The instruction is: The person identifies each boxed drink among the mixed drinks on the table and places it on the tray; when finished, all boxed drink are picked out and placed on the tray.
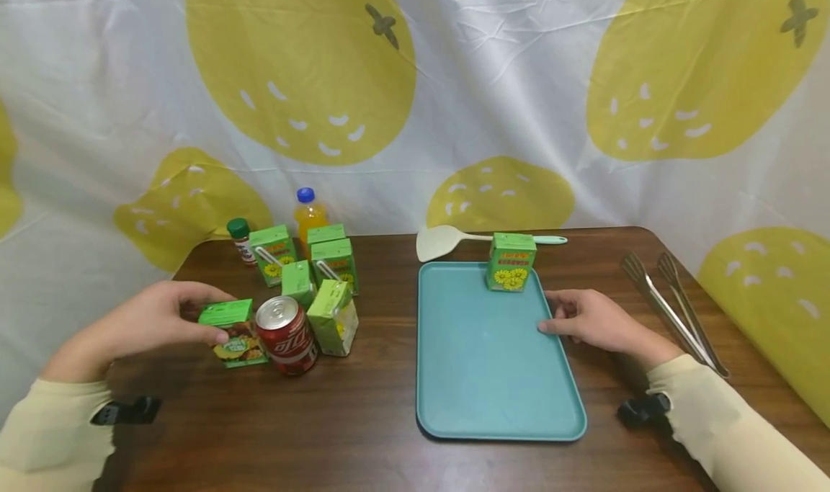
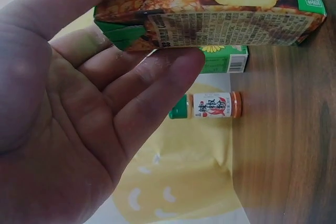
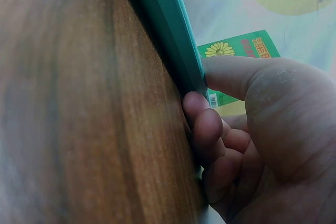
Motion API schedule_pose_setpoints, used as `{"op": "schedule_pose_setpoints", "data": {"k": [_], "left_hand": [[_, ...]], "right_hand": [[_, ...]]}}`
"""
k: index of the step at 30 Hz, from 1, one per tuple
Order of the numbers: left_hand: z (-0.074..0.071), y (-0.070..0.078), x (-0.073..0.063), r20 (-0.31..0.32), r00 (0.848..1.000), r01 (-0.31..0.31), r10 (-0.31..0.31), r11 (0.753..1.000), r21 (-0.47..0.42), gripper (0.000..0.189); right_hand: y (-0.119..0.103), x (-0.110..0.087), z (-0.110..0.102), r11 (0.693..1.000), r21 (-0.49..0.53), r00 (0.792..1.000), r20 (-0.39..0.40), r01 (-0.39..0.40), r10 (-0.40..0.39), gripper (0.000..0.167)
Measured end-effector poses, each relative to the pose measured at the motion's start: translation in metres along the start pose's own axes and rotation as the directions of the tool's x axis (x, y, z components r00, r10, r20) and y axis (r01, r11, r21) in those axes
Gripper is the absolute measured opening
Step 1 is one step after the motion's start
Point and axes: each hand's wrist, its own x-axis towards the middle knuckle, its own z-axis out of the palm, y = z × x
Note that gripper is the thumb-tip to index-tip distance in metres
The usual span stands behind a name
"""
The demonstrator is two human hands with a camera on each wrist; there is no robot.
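Observation:
My left hand (image 1: 162,319) grips a pineapple drink carton (image 1: 241,344) with a green top, thumb on the near side and fingers behind. In the left wrist view, the carton (image 2: 231,14) shows pineapple pictures and a printed side panel. Right beside it stands a red soda can (image 1: 288,337), with several green drink cartons (image 1: 333,319) behind and to its right. My right hand (image 1: 586,321) pinches the right rim of a blue-green tray (image 1: 496,362), thumb on top and curled fingers below. On the tray's far right corner stands a green carton with yellow flowers (image 1: 511,264).
A spice jar with a green cap (image 1: 242,243) and an orange drink bottle (image 1: 310,215) stand at the back left. A pale spatula (image 1: 441,243) lies behind the tray. Metal tongs (image 1: 677,312) lie at the right. A lemon-print cloth (image 1: 493,81) hangs behind the table.

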Motion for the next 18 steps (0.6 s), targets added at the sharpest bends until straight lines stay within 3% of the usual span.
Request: {"op": "schedule_pose_setpoints", "data": {"k": [18], "left_hand": [[0.0008,-0.0011,0.0006,0.001,1.0,-0.01,0.01,1.0,-0.018,0.048]], "right_hand": [[0.0014,0.0002,-0.0008,1.0,0.013,1.0,0.0,0.01,-0.01,0.079]]}}
